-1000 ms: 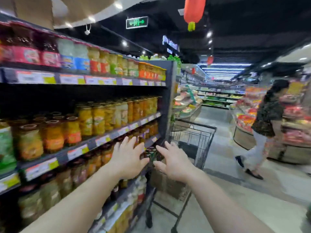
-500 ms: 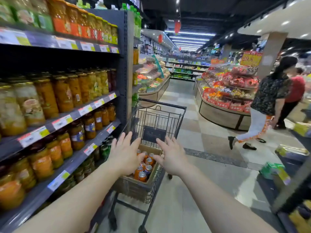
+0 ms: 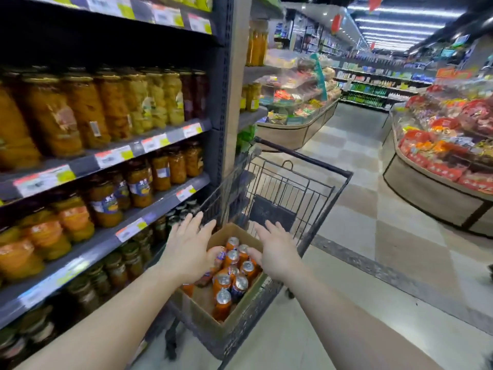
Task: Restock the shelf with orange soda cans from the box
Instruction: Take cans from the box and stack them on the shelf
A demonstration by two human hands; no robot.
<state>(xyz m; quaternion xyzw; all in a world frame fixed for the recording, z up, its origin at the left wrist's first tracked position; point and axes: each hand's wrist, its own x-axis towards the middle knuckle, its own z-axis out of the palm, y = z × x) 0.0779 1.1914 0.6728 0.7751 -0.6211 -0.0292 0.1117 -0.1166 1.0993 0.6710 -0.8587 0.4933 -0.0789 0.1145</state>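
Both hands reach forward over a cardboard box point(image 3: 241, 303) that sits in a black wire shopping cart point(image 3: 298, 188). The left hand point(image 3: 186, 252) has its fingers spread and straight above the box's left edge, holding nothing; the right hand point(image 3: 277, 249) is likewise flat and relaxed above the right edge. Between them, orange soda cans point(image 3: 232, 273) stand upright inside the box, clustered toward its far end. Left of the cart, the shelf point(image 3: 112, 236) carries rows of jarred fruit point(image 3: 106, 110).
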